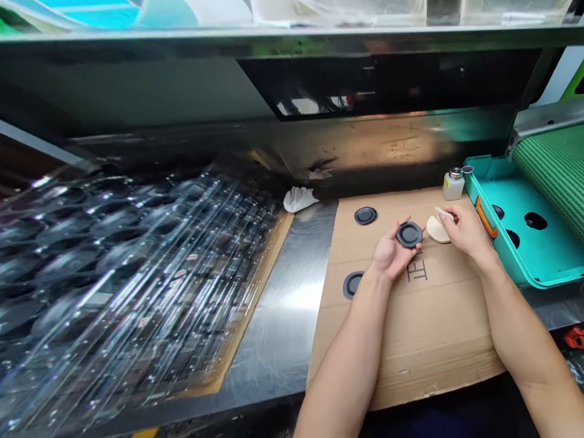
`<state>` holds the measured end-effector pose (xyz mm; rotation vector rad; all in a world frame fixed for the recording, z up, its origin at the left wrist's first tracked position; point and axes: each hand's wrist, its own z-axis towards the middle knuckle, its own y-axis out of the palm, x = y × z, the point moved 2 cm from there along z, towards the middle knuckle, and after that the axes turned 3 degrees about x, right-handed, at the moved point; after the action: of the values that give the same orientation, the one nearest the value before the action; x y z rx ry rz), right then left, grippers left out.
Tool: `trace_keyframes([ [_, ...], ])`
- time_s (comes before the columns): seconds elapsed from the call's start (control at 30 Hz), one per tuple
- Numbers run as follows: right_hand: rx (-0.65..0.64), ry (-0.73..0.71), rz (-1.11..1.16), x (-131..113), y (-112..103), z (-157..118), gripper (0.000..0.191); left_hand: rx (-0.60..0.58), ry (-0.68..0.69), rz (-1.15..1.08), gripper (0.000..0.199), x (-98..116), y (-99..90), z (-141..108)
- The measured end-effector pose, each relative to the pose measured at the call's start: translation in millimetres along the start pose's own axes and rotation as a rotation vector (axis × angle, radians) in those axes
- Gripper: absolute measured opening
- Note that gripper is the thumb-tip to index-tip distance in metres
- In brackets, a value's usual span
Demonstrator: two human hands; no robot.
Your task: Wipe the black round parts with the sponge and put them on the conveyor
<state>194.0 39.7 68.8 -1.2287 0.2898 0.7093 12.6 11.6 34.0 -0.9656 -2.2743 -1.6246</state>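
My left hand (389,255) is palm up over the cardboard sheet (438,328), its fingers curled around a dark round lid-like part (409,234) with a raised ring. My right hand (469,230) pinches a small white piece (442,213), possibly a wipe or swab, just above a cream round pad (435,230). Part of that pad is hidden by the fingers. Two similar dark parts rest on the cardboard: one farther back (365,215), and another (352,284) partly covered by my left forearm. Behind my right hand stands a white bottle (453,184) with a metal top.
On the right, a teal bin (524,274) holds several black pieces, beside a green conveyor belt (556,164). Stacked clear plastic trays (137,292) fill the left side. Crumpled white material (298,199) lies on the steel table (292,304). A shelf edge (292,45) runs overhead.
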Motion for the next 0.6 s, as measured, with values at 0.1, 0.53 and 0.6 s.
trace_keyframes([
  [0.1,-0.023,-0.077,0.114,-9,3,-1,0.031,0.036,-0.15,0.035,0.059,-6,-0.1,1],
  [0.53,-0.324,-0.119,0.0,-20,12,1,0.026,0.115,-0.246,0.155,0.09,-22,-6.2,14],
  [0.6,-0.334,-0.136,-0.009,-20,12,0,0.027,0.089,-0.23,0.171,0.089,-23,-4.3,13],
])
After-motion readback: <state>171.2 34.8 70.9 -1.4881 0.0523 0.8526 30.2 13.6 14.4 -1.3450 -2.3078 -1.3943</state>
